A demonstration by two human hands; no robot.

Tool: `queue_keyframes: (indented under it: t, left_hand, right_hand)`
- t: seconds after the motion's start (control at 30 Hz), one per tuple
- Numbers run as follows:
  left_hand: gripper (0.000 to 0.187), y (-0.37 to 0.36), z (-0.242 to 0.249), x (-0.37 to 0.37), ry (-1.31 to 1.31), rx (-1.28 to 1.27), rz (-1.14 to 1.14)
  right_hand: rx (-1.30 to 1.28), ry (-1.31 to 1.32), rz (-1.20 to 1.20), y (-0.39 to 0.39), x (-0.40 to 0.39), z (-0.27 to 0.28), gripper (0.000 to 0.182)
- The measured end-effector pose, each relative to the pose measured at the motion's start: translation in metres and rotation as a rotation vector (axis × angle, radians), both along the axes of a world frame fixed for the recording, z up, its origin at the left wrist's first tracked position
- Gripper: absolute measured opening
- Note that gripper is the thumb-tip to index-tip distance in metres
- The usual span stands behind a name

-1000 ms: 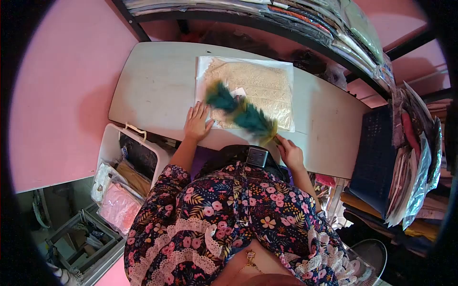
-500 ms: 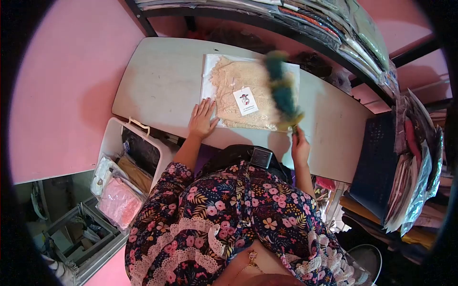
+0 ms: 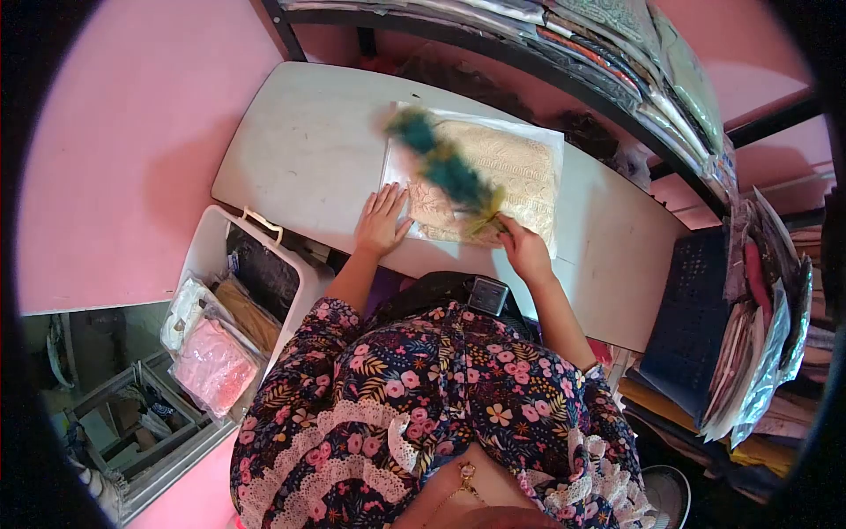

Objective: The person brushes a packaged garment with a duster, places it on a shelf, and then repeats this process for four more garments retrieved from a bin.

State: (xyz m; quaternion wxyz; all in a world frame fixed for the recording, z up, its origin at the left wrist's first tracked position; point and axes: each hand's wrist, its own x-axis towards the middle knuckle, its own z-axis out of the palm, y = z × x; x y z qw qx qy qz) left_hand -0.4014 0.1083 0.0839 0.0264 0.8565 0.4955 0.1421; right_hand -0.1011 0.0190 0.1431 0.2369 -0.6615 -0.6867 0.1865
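Note:
On the white table (image 3: pixel 291 150) lies a folded cream knit garment (image 3: pixel 515 163) in a clear plastic bag. Its left part and its tag are largely covered by a green and yellow feather duster (image 3: pixel 449 172), which is blurred by motion. My right hand (image 3: pixel 526 249) is closed round the duster's handle end, at the garment's lower edge. Flat on the left edge of the bag rests my left hand (image 3: pixel 382 220), its fingers stretched out and holding nothing.
A white bin (image 3: pixel 304 278) with bagged clothes stands at the table's left front. Above the far edge runs a dark shelf (image 3: pixel 458 33) stacked with bagged garments. A blue crate (image 3: pixel 683 322) and more packaged clothes are at the right.
My right hand has swept the feather duster leftward across the bagged garment, from its right side over its left part and tag. My left hand stays flat at the bag's left edge.

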Motion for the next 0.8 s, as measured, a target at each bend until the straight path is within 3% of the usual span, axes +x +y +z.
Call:
queue_keyframes:
  t: [0.17, 0.37, 0.5, 0.53, 0.6, 0.7, 0.8]
  left_hand:
    - [0.061, -0.001, 0.002, 0.002, -0.019, -0.009, 0.006]
    - [0.06, -0.001, 0.004, 0.004, 0.025, -0.05, 0.024]
    - [0.062, 0.0, -0.002, 0.002, -0.013, -0.006, 0.005]
    - [0.061, 0.0, -0.002, 0.002, -0.003, 0.001, 0.011]
    - [0.061, 0.001, -0.001, 0.003, 0.008, 0.011, 0.004]
    - [0.061, 0.001, -0.002, 0.002, 0.004, 0.007, 0.015]
    - [0.06, 0.0, -0.005, 0.001, -0.019, 0.024, 0.007]
  right_hand:
    - [-0.014, -0.126, -0.128, 0.027, -0.015, 0.014, 0.034]
    - [-0.036, -0.184, 0.031, 0.032, -0.019, 0.019, 0.036]
    - [-0.049, -0.163, -0.307, 0.039, -0.006, 0.033, 0.033]
    - [-0.053, -0.161, -0.309, 0.037, -0.004, 0.028, 0.033]
    - [0.072, -0.102, -0.096, 0.028, 0.006, 0.015, 0.034]
    - [0.048, -0.133, -0.132, 0.011, 0.026, 0.013, 0.034]
    - [-0.068, -0.153, -0.502, 0.003, 0.06, 0.009, 0.031]
